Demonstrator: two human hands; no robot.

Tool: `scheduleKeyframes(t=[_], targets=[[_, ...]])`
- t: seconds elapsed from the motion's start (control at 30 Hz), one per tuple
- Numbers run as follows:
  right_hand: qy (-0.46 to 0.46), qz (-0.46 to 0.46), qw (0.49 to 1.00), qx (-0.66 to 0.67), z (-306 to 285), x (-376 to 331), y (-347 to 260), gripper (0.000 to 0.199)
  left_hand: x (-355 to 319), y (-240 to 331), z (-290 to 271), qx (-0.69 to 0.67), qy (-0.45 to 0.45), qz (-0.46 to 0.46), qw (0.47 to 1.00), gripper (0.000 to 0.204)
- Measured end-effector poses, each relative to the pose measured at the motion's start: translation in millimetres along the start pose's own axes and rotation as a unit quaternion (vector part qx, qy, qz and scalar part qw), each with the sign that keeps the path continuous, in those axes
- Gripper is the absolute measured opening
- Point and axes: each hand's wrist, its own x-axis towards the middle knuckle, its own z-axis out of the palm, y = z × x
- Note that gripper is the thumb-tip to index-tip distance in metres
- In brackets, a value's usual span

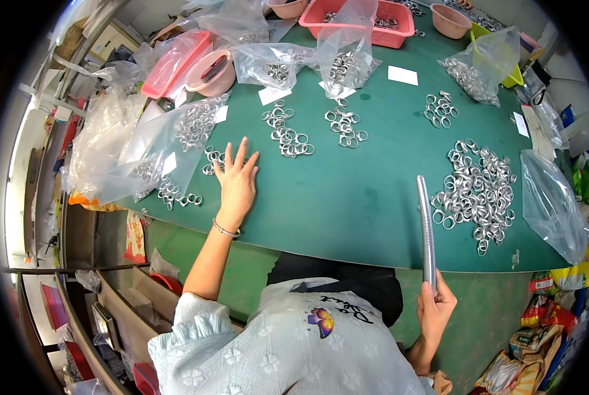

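My left hand [237,187] lies over the left part of the green table with its fingers spread, beside a small group of silver rings [212,155]; some of those rings are partly behind the fingers. My right hand [436,306] is closed around the lower end of a grey ring mandrel [427,227], which points up and away over the table edge. No ring shows on the mandrel. Just right of it is a large heap of silver rings [480,191]. Further small groups of rings [289,135], [345,124] and a ring cluster [441,110] lie farther back.
Clear plastic bags of rings [199,128], [347,62], [475,76] stand around the table, some with white paper slips [403,75]. A pink basket [400,36] is at the back. A flat plastic bag [554,207] lies at the right edge. Wooden compartments [133,309] stand lower left.
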Motion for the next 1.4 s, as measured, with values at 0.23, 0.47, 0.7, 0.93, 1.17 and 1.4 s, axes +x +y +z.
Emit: scheduleKeyframes(t=[0.23, 0.47, 0.7, 0.93, 1.17, 1.4], targets=[[0.029, 0.015, 0.999, 0.034, 1, -2, -1, 0.035, 8, -26, 18, -0.019, 0.011, -0.106, 0.994, 0.029], [0.020, 0.014, 0.999, 0.022, 6, 0, -1, 0.034, 17, -61, 42, -0.021, 0.042, -0.204, 0.978, 0.034], [0.041, -0.011, 0.998, 0.050, 3, -1, -2, 0.034, 30, -59, 39, 0.023, 0.028, -0.232, 0.972, 0.053], [0.138, -0.029, 0.985, 0.095, -6, 0, -4, 0.036, 25, 93, -33, -0.223, 0.019, 0.072, 0.972, 0.044], [0.145, -0.027, 0.987, 0.070, -8, -9, -13, 0.038, 31, 246, -18, -0.413, -0.123, 0.287, 0.856, 0.040], [0.092, -0.007, 0.994, 0.064, -18, -18, -4, 0.037, 47, 239, -11, -0.572, -0.307, 0.097, 0.755, 0.030]])
